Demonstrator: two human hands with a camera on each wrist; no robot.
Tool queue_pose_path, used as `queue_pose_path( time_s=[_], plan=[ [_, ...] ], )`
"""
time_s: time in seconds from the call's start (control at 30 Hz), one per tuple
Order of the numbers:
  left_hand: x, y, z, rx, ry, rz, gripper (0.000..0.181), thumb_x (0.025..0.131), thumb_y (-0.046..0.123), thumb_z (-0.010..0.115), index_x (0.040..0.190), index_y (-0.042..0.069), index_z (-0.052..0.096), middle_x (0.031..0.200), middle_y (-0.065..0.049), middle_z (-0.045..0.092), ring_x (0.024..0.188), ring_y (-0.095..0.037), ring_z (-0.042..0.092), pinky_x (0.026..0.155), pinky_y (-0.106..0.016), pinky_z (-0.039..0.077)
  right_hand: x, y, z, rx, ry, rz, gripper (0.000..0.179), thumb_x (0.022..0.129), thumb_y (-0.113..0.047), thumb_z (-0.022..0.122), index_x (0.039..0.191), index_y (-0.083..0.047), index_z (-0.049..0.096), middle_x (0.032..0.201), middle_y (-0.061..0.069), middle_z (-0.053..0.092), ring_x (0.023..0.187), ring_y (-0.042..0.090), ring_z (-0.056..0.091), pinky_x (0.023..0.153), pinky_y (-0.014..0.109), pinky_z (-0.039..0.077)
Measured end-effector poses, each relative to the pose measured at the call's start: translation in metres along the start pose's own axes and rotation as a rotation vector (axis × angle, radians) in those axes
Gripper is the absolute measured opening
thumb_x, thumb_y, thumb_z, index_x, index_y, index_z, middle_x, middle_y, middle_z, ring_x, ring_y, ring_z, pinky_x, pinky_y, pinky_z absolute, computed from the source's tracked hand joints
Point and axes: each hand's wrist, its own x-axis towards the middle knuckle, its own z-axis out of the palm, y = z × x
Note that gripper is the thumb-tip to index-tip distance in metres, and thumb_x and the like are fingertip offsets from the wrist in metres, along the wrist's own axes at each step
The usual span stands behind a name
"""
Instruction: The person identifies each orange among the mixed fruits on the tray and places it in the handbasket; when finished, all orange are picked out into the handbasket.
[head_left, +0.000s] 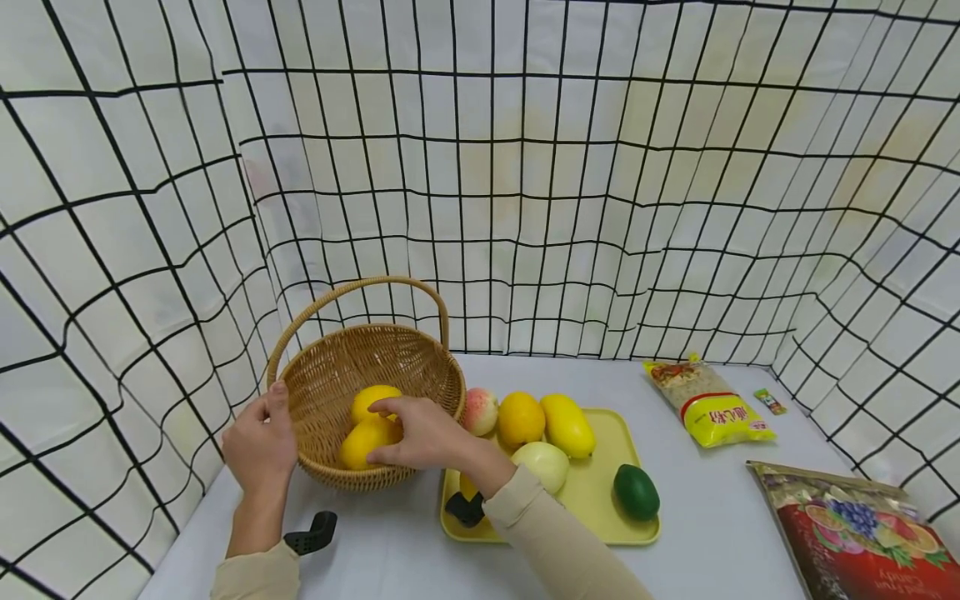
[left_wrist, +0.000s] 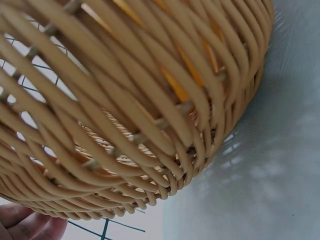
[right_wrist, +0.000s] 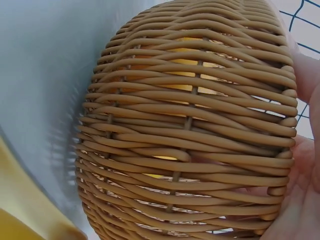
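A round wicker basket (head_left: 431, 367) with a tall arched handle stands at the left of the table. My left hand (head_left: 262, 442) holds its left rim near the handle's foot, thumb uppermost; its fingertips also show at the rim in the left wrist view. Two yellow fruits lie inside, a front fruit (head_left: 365, 443) and a rear fruit (head_left: 372, 400). My right hand (head_left: 427, 433) reaches in over the right rim, with thumb and fingers around the front fruit. Through the weave in the right wrist view, patches of yellow show, and the fingers are mostly hidden.
Right of the basket, a yellow tray (head_left: 592, 521) bears a peach (head_left: 480, 411), an orange (head_left: 521, 419), a mango (head_left: 567, 425), a pale round fruit (head_left: 542, 467) and an avocado (head_left: 636, 492). Farther right lie a yellow food bag (head_left: 708, 408), a small packet (head_left: 770, 402) and a red candy bag (head_left: 862, 529).
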Motion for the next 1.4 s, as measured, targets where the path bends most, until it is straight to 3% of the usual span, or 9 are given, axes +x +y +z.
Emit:
queue_pose_path(
  time_s=[0.17, 0.43, 0.7, 0.87, 1.03, 1.23, 1.4],
  plan=[
    [0.001, -0.001, 0.001, 0.010, 0.007, 0.014, 0.062, 0.099, 0.052, 0.047, 0.058, 0.007, 0.044, 0.058, -0.016, 0.051, 0.054, -0.026, 0.041, 0.054, -0.035, 0.028, -0.005, 0.000, 0.001, 0.144, 0.087, 0.008, 0.051, 0.089, -0.037, 0.072, 0.134, -0.018, 0.057, 0.128, -0.008, 0.060, 0.111, 0.012, 0.057, 0.085, 0.021, 0.048],
    [0.001, -0.001, 0.001, -0.017, 0.009, -0.007, 0.063, 0.098, 0.058, 0.046, 0.056, 0.010, 0.041, 0.052, -0.007, 0.041, 0.049, -0.017, 0.033, 0.052, -0.033, 0.025, -0.020, 0.004, 0.003, 0.407, 0.298, -0.115, 0.033, 0.093, -0.021, 0.069, 0.124, -0.013, 0.062, 0.123, -0.001, 0.063, 0.106, 0.015, 0.062, 0.088, 0.025, 0.050],
    [0.003, 0.004, 0.001, -0.002, -0.016, -0.023, 0.062, 0.099, 0.055, 0.044, 0.056, 0.011, 0.035, 0.047, 0.000, 0.028, 0.044, -0.017, 0.023, 0.046, -0.031, 0.017, -0.052, 0.014, -0.013, 0.634, 0.384, -0.084, 0.033, 0.093, -0.012, 0.068, 0.125, -0.015, 0.061, 0.121, 0.000, 0.062, 0.106, 0.015, 0.061, 0.092, 0.033, 0.050],
    [0.003, 0.004, -0.001, 0.020, -0.050, -0.052, 0.062, 0.099, 0.055, 0.044, 0.057, 0.011, 0.034, 0.048, -0.001, 0.028, 0.044, -0.017, 0.024, 0.046, -0.030, 0.017, -0.080, 0.016, -0.029, 0.627, 0.423, -0.038, 0.032, 0.093, -0.004, 0.065, 0.124, -0.005, 0.061, 0.125, 0.011, 0.060, 0.111, 0.030, 0.058, 0.095, 0.042, 0.048],
    [0.004, 0.002, -0.002, 0.026, -0.056, -0.050, 0.062, 0.100, 0.055, 0.043, 0.057, 0.010, 0.034, 0.048, -0.001, 0.028, 0.044, -0.016, 0.023, 0.045, -0.029, 0.016, -0.099, 0.023, -0.041, 0.623, 0.402, 0.024, 0.032, 0.093, -0.002, 0.064, 0.124, 0.002, 0.059, 0.128, 0.020, 0.057, 0.112, 0.041, 0.055, 0.095, 0.046, 0.047],
    [0.004, 0.000, -0.004, 0.035, -0.062, -0.064, 0.062, 0.100, 0.055, 0.043, 0.058, 0.010, 0.037, 0.048, 0.000, 0.029, 0.044, -0.016, 0.024, 0.046, -0.031, 0.018, -0.105, 0.058, -0.036, 0.576, 0.377, 0.077, 0.032, 0.093, -0.008, 0.066, 0.123, -0.003, 0.061, 0.125, 0.015, 0.061, 0.111, 0.035, 0.059, 0.094, 0.043, 0.048],
    [0.004, -0.001, -0.005, 0.052, -0.063, -0.081, 0.061, 0.100, 0.054, 0.042, 0.059, 0.010, 0.038, 0.049, 0.000, 0.030, 0.046, -0.017, 0.027, 0.048, -0.033, 0.020, -0.109, 0.085, -0.032, 0.516, 0.289, 0.098, 0.032, 0.092, -0.014, 0.069, 0.123, -0.006, 0.062, 0.122, 0.011, 0.063, 0.107, 0.026, 0.061, 0.091, 0.036, 0.049]
  ],
)
